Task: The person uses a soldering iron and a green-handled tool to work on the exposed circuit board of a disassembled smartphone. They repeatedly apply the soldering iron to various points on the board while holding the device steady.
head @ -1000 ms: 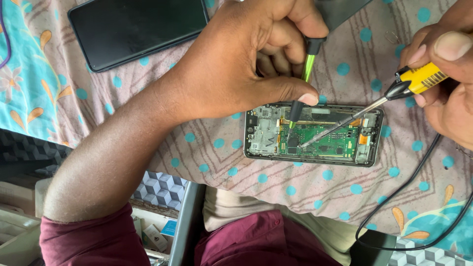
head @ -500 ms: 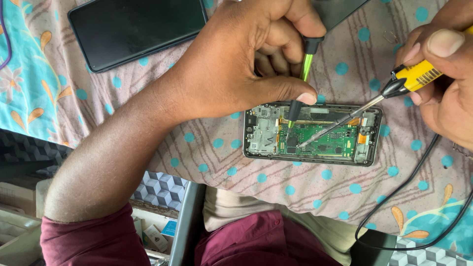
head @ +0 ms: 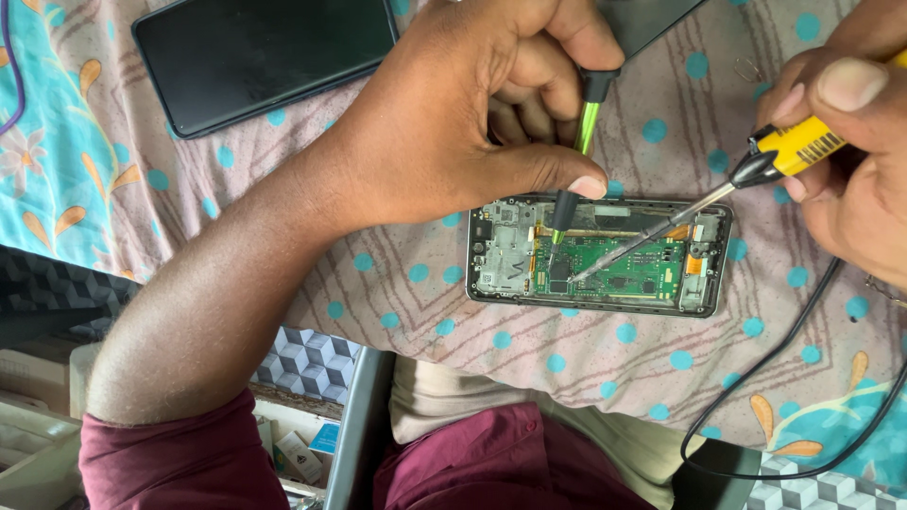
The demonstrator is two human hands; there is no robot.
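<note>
1. Centrally, the opened phone lies on the dotted cloth, circuit board up.
2. Left hand grips a green tool, tip seemingly touching the board.
3. Right hand holds a yellow-handled soldering iron over the board.

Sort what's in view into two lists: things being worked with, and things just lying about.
In use: opened phone; green-handled tool in left hand; yellow-handled soldering iron in right hand, tip on the green circuit board.

Lying about: dark phone; patterned cloth.
</note>
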